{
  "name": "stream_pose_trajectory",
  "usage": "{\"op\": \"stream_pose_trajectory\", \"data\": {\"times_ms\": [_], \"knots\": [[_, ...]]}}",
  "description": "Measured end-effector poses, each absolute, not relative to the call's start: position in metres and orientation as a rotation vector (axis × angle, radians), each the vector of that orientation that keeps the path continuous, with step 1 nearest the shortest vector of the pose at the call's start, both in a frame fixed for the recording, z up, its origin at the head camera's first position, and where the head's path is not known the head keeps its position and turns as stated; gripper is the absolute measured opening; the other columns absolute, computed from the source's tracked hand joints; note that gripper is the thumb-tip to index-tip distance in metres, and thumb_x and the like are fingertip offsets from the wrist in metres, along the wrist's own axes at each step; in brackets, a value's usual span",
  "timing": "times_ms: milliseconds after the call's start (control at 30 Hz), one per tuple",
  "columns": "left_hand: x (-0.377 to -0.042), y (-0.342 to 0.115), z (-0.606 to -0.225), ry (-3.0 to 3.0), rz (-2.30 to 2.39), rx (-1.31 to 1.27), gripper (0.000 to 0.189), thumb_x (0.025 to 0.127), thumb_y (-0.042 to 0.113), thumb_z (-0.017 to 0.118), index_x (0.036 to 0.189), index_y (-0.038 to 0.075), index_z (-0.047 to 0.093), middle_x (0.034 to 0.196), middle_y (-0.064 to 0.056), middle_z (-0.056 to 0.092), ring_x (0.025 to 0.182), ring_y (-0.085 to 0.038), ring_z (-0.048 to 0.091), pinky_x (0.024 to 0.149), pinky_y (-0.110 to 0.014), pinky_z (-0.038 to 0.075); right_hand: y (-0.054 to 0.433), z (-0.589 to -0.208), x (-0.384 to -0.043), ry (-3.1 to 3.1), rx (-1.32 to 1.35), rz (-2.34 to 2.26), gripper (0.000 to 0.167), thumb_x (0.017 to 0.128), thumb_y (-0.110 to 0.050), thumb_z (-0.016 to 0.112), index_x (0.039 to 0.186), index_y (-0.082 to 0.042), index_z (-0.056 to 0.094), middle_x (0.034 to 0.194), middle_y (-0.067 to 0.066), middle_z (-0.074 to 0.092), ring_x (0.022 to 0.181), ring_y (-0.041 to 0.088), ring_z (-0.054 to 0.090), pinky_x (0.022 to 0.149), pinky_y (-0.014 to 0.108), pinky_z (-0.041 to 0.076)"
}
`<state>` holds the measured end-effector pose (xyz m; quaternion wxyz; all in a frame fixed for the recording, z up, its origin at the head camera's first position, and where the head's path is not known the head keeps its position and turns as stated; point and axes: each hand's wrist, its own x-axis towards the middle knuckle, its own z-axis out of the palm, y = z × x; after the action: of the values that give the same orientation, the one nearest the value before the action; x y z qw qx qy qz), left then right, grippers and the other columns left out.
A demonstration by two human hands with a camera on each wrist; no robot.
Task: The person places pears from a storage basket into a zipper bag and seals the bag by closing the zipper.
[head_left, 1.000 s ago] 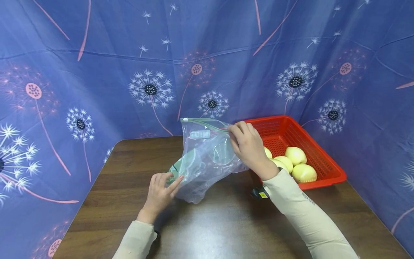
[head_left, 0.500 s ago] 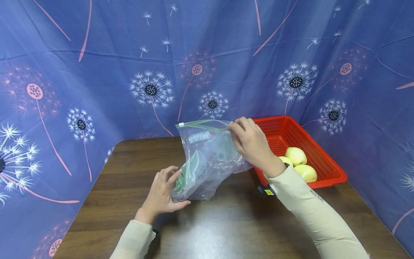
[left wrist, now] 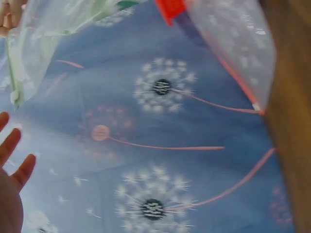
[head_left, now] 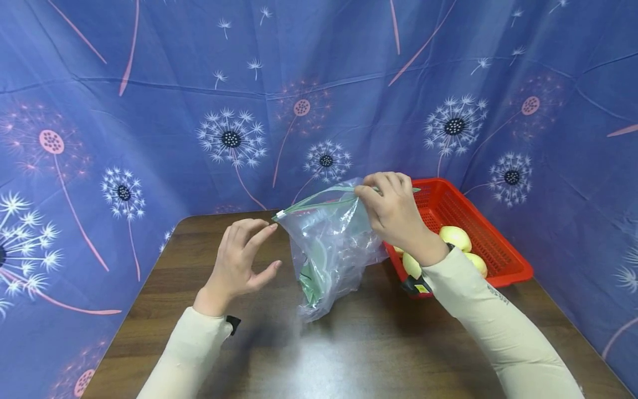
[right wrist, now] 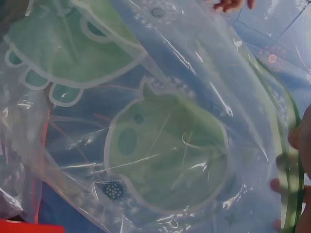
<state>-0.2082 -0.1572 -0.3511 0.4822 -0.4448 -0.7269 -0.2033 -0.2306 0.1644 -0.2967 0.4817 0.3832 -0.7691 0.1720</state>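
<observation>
A clear plastic slider zip bag [head_left: 334, 238] with green printed shapes hangs over the table, its green-edged mouth partly spread. My right hand [head_left: 394, 213] pinches the bag's zip edge near its right end. The white slider [head_left: 281, 214] sits at the left end of that edge. Just left of it, my left hand [head_left: 239, 260] is held up with fingers and thumb apart, holding nothing. In the right wrist view the green print [right wrist: 170, 150] fills the see-through bag, with the right fingers [right wrist: 303, 145] at its zip edge.
A red plastic basket [head_left: 498, 244] with several pale yellow-green apples [head_left: 456, 238] stands on the right, partly behind my right arm. The brown wooden table [head_left: 209, 238] meets a blue dandelion-print cloth [head_left: 319, 66] at the back.
My left hand has let go of the bag's lower left part and risen toward the slider. My right hand has lifted slightly; the bag now hangs more upright with its mouth wider.
</observation>
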Motion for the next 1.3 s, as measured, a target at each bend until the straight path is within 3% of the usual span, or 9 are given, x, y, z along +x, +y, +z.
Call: {"op": "stream_pose_trajectory", "data": {"times_ms": [167, 433, 767, 933, 1200, 1300], "knots": [[-0.208, -0.151, -0.330, -1.834, -0.469, -1.158, 0.049, 0.096, 0.044, 0.051, 0.128, 0.008, 0.059, 0.116, -0.017, 0.059, 0.103, -0.037, 0.055, 0.080, -0.051, 0.044, 0.167, -0.292, -0.231, -1.849, 1.020, 0.450, 0.015, 0.095, -0.003, 0.050, 0.096, -0.007, 0.064, 0.099, 0.019, 0.059, 0.091, 0.040, 0.053, 0.088, 0.065, 0.033], [-0.210, -0.136, -0.311, -1.879, -0.404, -1.331, 0.044, 0.088, 0.018, 0.045, 0.129, 0.013, 0.061, 0.126, -0.016, 0.058, 0.114, -0.038, 0.053, 0.094, -0.051, 0.043, 0.169, -0.289, -0.234, -1.778, 1.255, 0.553, 0.032, 0.107, -0.023, 0.035, 0.093, -0.009, 0.061, 0.099, 0.015, 0.057, 0.097, 0.039, 0.050, 0.094, 0.074, 0.024], [-0.207, -0.116, -0.290, -1.862, -0.259, -1.543, 0.036, 0.103, 0.030, 0.045, 0.132, 0.020, 0.063, 0.139, -0.014, 0.052, 0.127, -0.034, 0.048, 0.101, -0.048, 0.042, 0.161, -0.292, -0.234, -1.721, 1.516, 0.647, 0.029, 0.108, -0.026, 0.037, 0.096, -0.012, 0.058, 0.104, 0.011, 0.055, 0.106, 0.036, 0.047, 0.103, 0.075, 0.015], [-0.206, -0.110, -0.286, -1.850, -0.264, -1.597, 0.034, 0.104, 0.036, 0.046, 0.124, 0.019, 0.068, 0.138, -0.014, 0.053, 0.130, -0.033, 0.047, 0.101, -0.048, 0.042, 0.157, -0.294, -0.233, -1.748, 1.559, 0.651, 0.026, 0.108, -0.023, 0.037, 0.098, -0.013, 0.058, 0.106, 0.011, 0.054, 0.110, 0.034, 0.045, 0.107, 0.073, 0.012], [-0.206, -0.110, -0.285, -1.851, -0.236, -1.625, 0.011, 0.090, 0.023, 0.063, 0.100, 0.018, 0.066, 0.127, -0.014, 0.058, 0.123, -0.036, 0.050, 0.099, -0.048, 0.044, 0.151, -0.297, -0.232, -1.779, 1.598, 0.609, 0.027, 0.108, -0.024, 0.035, 0.099, -0.014, 0.058, 0.109, 0.011, 0.054, 0.112, 0.035, 0.045, 0.107, 0.074, 0.012], [-0.206, -0.112, -0.286, -1.867, -0.213, -1.623, 0.008, 0.096, 0.024, 0.057, 0.095, 0.018, 0.063, 0.124, -0.012, 0.059, 0.123, -0.035, 0.050, 0.093, -0.047, 0.046, 0.150, -0.298, -0.232, -1.780, 1.606, 0.610, 0.027, 0.108, -0.023, 0.035, 0.098, -0.014, 0.058, 0.111, 0.012, 0.054, 0.113, 0.035, 0.044, 0.107, 0.074, 0.012]]}}
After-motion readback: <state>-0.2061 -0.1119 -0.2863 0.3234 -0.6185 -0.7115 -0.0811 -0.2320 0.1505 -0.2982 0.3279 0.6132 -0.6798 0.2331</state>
